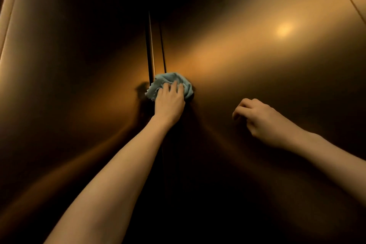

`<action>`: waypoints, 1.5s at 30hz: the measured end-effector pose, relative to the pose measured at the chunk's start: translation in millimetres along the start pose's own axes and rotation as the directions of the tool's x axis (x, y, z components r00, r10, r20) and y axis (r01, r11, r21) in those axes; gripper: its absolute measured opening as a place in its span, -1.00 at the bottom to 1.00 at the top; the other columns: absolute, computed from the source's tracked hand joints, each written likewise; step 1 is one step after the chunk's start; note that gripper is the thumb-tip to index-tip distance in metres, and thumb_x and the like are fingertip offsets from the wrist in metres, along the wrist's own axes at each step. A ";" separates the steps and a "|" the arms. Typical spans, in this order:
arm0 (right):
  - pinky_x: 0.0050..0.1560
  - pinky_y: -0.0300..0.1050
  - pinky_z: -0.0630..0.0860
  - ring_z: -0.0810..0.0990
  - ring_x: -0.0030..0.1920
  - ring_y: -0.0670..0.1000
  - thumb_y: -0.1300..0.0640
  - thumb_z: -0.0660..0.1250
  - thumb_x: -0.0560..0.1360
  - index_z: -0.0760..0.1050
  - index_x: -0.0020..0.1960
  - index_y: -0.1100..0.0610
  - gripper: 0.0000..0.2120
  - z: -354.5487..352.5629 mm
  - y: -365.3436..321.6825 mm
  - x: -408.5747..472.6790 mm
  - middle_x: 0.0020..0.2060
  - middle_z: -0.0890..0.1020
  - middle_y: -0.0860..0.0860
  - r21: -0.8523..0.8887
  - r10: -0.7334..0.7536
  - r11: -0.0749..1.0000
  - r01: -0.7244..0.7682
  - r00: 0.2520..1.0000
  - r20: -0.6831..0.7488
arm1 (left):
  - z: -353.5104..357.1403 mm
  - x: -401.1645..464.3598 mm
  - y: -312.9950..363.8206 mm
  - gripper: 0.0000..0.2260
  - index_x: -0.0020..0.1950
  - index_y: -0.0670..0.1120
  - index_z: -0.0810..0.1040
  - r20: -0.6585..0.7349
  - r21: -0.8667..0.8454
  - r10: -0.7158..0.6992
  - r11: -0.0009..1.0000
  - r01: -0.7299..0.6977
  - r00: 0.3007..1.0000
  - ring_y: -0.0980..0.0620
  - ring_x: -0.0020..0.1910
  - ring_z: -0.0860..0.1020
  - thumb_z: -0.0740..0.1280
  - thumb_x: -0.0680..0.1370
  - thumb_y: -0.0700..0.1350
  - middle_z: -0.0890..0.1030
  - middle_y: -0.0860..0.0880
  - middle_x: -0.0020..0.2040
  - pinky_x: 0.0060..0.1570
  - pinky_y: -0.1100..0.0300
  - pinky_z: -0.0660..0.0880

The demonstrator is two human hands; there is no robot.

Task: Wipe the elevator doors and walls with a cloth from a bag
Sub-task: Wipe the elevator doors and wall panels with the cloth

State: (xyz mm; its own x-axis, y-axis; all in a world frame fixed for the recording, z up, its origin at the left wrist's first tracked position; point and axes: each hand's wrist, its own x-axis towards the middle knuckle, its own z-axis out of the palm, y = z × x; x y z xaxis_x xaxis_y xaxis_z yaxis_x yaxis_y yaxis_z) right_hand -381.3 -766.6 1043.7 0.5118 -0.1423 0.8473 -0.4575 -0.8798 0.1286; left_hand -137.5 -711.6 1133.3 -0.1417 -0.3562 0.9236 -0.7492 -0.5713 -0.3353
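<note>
A bunched light-blue cloth [172,83] lies against the bronze metal elevator doors [247,61], right at the dark centre seam [150,49]. My left hand [169,102] grips the cloth from below and presses it on the door, fingers dug into its folds. My right hand [257,119] hovers in front of the right door panel, apart from the cloth, with its fingers loosely curled and holding nothing. The bag is not in view.
The left door panel [69,65] is dim, with a reflection of my arm. A bright light spot [284,28] glares on the right panel. A lighter door frame edge [8,16] runs along the far left.
</note>
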 end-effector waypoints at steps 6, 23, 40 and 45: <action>-0.07 0.00 0.49 0.46 0.05 0.06 0.36 0.20 0.49 0.50 0.10 0.15 -0.75 13.7 -5.2 -20.5 0.05 0.50 0.05 0.015 -0.068 0.997 0.072 0.982 -0.179 | 10.6 -78.9 9.6 -0.68 0.02 -0.16 0.56 0.088 0.188 0.121 0.973 -0.136 0.989 -0.13 -0.02 0.56 0.42 0.33 -0.04 0.63 -0.12 -0.08 -0.10 0.06 0.47; 0.01 -0.07 0.49 0.52 -0.04 -0.07 0.23 0.27 0.50 0.52 0.08 0.07 -0.82 109.2 -49.9 -190.4 -0.03 0.55 -0.07 0.341 -0.014 0.940 -0.011 0.997 0.071 | 32.8 -304.2 91.2 -0.71 0.28 -0.23 0.41 0.462 0.187 0.335 0.868 -0.459 0.821 -0.29 0.30 0.32 0.14 0.59 -0.20 0.43 -0.24 0.26 0.20 -0.08 0.33; -0.02 0.00 0.52 0.58 -0.09 -0.01 0.24 0.28 0.46 0.58 -0.06 0.11 -0.87 149.6 -69.2 -318.5 -0.15 0.60 -0.03 0.432 0.131 0.868 -0.246 0.951 0.279 | 55.9 -452.1 144.4 -0.64 0.38 -0.24 0.37 0.706 -0.109 0.536 0.728 -0.677 0.463 -0.23 0.32 0.29 0.12 0.60 -0.18 0.39 -0.20 0.33 0.36 -0.10 0.15; -0.04 -0.05 0.43 0.54 -0.08 0.07 0.14 0.18 0.44 0.57 -0.06 0.15 -0.79 149.2 -66.7 -340.2 -0.13 0.59 0.02 0.290 0.129 0.937 -0.193 0.966 0.226 | 50.3 -462.1 144.6 -0.67 0.35 -0.21 0.38 0.700 -0.130 0.483 0.810 -0.572 0.525 -0.20 0.30 0.30 0.06 0.62 -0.18 0.39 -0.17 0.30 0.32 -0.06 0.18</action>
State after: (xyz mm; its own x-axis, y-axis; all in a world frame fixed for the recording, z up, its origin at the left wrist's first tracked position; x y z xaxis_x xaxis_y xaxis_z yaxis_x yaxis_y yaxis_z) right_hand -416.4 -727.2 670.0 0.5990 -0.3534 0.7185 -0.3171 -0.9287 -0.1923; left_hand -147.9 -666.8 648.7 0.0165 -0.9811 0.1929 -0.6103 -0.1627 -0.7753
